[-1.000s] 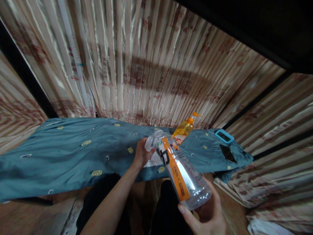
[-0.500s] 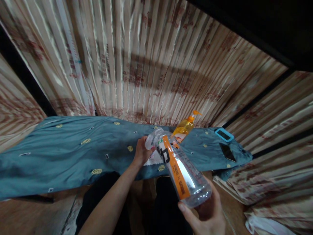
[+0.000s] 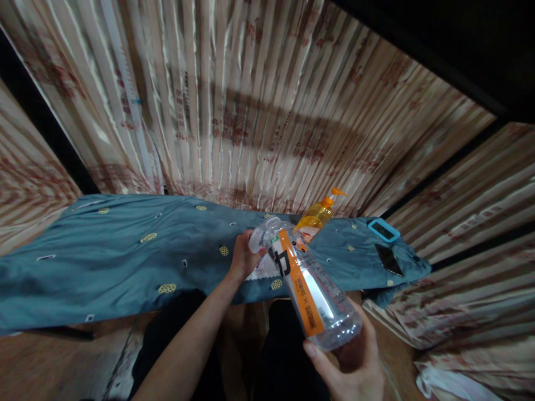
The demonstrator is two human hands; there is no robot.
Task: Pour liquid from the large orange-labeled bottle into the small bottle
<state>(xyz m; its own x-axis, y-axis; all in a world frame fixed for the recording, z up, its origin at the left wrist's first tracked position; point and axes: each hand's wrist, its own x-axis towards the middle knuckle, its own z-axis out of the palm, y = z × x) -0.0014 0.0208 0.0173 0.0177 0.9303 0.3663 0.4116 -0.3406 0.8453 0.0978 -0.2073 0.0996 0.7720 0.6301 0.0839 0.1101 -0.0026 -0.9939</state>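
You hold a clear plastic bottle with an orange and white label [image 3: 307,278] tilted in front of you, over your lap at the near edge of a table covered in a teal patterned cloth [image 3: 125,262]. Your right hand [image 3: 355,367] cups the bottle's base from underneath, fingers curled around it and the thumb pressed to its near side. Your left hand [image 3: 241,257] is closed around the neck at the far end, fingers wrapped over the cap area; whether the cap is on cannot be told.

The bottle looks empty or nearly so, so it should feel light. Thin clear plastic like this will likely dent under a hard squeeze, and the smooth wall may slip. The ribbed base and the narrow neck, where your hands are now, look like the firmest places to grip.

On the table just beyond the bottle stands an amber pump bottle with an orange nozzle [image 3: 315,217]. Farther right lie a blue-framed flat device [image 3: 383,229] and a dark phone [image 3: 388,259]. Pale striped curtains [image 3: 251,111] hang behind.
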